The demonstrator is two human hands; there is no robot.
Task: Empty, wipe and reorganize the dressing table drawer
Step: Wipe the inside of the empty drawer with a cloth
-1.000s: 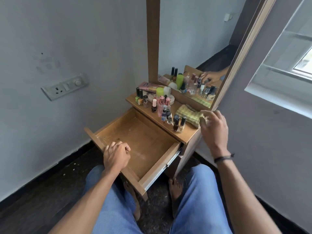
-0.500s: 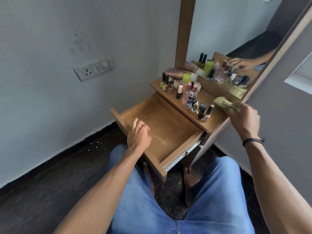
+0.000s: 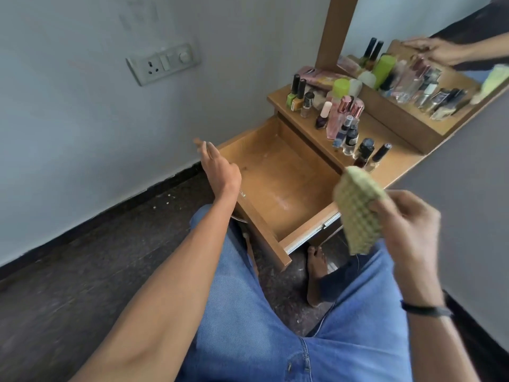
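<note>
- Your left hand (image 3: 220,169) hangs over the wall-side end of the drawer's front panel, fingers straight, holding nothing. I cannot tell if it touches the wood.
- Your right hand (image 3: 407,224) is curled round a yellow-green waffle cloth (image 3: 358,213), raised near the drawer's rail-side edge.
- The drawer (image 3: 281,186) stands pulled out above your knees, its wooden floor showing from wall to wall.
- Bottles (image 3: 341,128) crowd the surface (image 3: 399,166) close to its front edge, directly above the drawer's back.
- Between the drawer's front panel and the grey wall lies dark floor (image 3: 110,244).
</note>
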